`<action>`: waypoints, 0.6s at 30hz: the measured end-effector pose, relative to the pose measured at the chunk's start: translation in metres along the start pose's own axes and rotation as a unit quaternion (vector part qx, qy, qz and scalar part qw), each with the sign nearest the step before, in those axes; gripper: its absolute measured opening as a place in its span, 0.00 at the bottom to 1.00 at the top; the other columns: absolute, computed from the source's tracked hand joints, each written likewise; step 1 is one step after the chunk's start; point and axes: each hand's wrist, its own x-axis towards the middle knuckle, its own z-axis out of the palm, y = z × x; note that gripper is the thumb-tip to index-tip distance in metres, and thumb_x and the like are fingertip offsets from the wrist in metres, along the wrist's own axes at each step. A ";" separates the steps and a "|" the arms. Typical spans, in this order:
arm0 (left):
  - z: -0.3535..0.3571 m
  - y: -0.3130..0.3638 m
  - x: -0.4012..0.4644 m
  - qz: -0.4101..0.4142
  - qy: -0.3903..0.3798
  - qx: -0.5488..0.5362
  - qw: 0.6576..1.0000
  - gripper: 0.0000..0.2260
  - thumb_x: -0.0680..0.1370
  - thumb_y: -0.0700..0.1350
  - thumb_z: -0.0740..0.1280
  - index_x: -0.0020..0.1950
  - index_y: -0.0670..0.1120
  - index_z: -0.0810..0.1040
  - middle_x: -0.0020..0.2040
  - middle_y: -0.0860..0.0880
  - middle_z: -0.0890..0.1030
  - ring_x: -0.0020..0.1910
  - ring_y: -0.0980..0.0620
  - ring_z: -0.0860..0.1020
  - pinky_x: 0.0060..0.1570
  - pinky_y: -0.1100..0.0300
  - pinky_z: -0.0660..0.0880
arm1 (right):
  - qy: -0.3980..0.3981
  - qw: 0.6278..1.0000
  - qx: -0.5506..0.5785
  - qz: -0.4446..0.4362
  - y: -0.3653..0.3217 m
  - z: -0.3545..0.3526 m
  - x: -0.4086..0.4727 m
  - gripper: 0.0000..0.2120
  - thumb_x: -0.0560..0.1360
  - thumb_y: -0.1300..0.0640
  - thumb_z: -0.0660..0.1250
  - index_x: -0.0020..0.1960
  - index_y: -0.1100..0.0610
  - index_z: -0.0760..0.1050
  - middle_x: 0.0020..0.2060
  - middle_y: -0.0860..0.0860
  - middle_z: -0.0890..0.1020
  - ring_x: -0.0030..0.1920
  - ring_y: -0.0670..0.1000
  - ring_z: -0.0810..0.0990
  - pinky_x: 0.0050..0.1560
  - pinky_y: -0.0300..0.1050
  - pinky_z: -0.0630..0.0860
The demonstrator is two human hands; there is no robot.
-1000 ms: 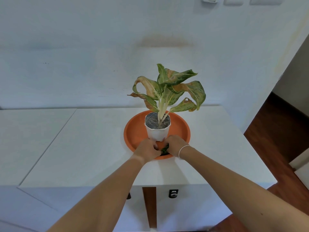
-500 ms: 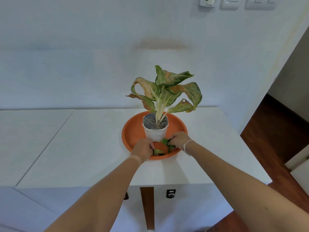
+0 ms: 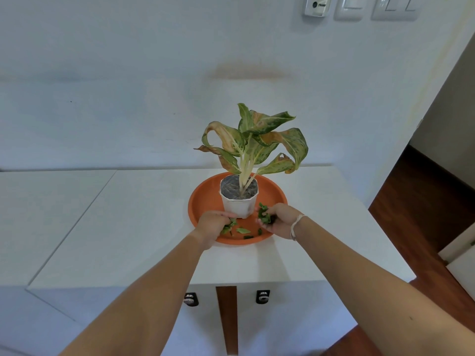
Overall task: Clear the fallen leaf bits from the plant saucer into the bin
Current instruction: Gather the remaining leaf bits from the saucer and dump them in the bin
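A pale, smooth wall [image 3: 128, 73] carries switch plates [image 3: 359, 7] at 1 o'clock; dark wood floor [image 3: 424, 201] shows at 3 o'clock. The white matte counter [image 3: 128, 214] bears a round orange saucer [image 3: 203, 201] with a raised rim. In it stands a white faceted pot [image 3: 239, 208] with a speckled, browning plant [image 3: 257, 140]. The left hand [image 3: 212, 223] and right hand [image 3: 279, 219] each curl round green leaf bits [image 3: 263, 214]; more bits [image 3: 243, 230] lie at the saucer's 6 o'clock.
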 end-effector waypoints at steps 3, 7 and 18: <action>0.003 0.002 -0.004 -0.034 0.004 -0.104 0.994 0.12 0.78 0.32 0.58 0.57 0.36 0.79 0.54 0.41 0.79 0.43 0.51 0.76 0.42 0.63 0.76 | 0.037 0.999 0.019 0.011 0.002 0.000 -0.002 0.12 0.76 0.71 0.50 0.41 0.63 0.70 0.40 0.57 0.72 0.37 0.56 0.74 0.25 0.38 0.79; 0.004 0.009 -0.012 -0.065 0.033 -0.193 0.978 0.09 0.78 0.35 0.58 0.46 0.40 0.78 0.36 0.47 0.72 0.31 0.55 0.68 0.28 0.67 0.69 | 0.053 0.996 0.071 0.033 0.005 -0.002 0.004 0.12 0.73 0.67 0.48 0.36 0.61 0.67 0.34 0.54 0.68 0.31 0.52 0.68 0.18 0.33 0.69; -0.002 0.010 -0.020 -0.115 0.057 -0.295 0.947 0.11 0.72 0.39 0.50 0.30 0.45 0.64 0.27 0.50 0.64 0.21 0.56 0.58 0.17 0.71 0.54 | 0.088 0.995 -0.038 0.029 0.000 -0.010 0.007 0.21 0.77 0.47 0.61 0.29 0.55 0.59 0.27 0.49 0.62 0.19 0.45 0.60 0.15 0.31 0.54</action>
